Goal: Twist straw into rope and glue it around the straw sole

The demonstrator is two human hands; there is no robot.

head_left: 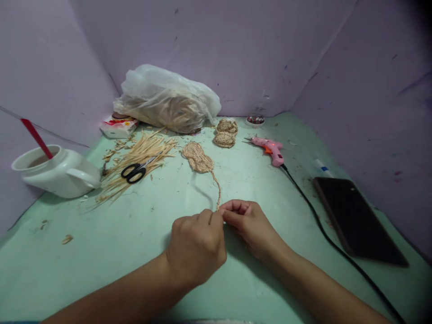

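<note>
A braided straw cord (217, 189) runs from a flat coiled straw piece (198, 158) down to my hands on the pale green table (118, 243). My left hand (197, 245) is closed in a fist-like pinch at the cord's near end. My right hand (248, 222) is closed too, its fingertips pinching the same end right beside the left hand. Both hands rest low over the table, touching each other at the fingertips.
Black-handled scissors (137, 171) lie on a pile of straw strips (135, 166). A white jug (57, 171) stands at the left. Behind are a plastic bag of straw (165, 101), finished coils (225, 132), a pink glue gun (270, 149) with black cable (324, 234), and a dark phone (356, 220).
</note>
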